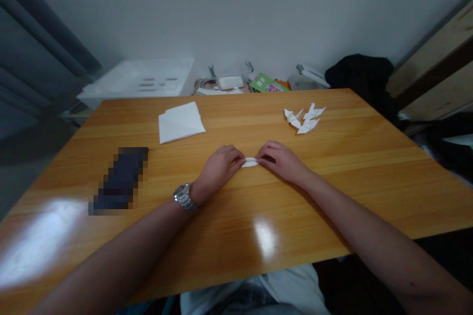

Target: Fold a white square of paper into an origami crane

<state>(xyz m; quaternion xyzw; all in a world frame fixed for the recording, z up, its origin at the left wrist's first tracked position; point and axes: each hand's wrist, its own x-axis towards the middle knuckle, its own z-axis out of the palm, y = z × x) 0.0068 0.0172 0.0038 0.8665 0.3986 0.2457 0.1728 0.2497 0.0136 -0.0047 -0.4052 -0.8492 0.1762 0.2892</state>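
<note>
A small piece of folded white paper lies low over the table between my two hands. My left hand, with a metal watch on its wrist, pinches the paper's left end. At the other end, the fingertips of my right hand are closed on the paper too. Beyond my right hand sits a group of folded white paper birds. Farther back on the left is a stack of white paper sheets.
A dark pixelated object lies on the wooden table at the left. Behind the table's far edge are a white foam box, a green booklet and a black bag-like bundle.
</note>
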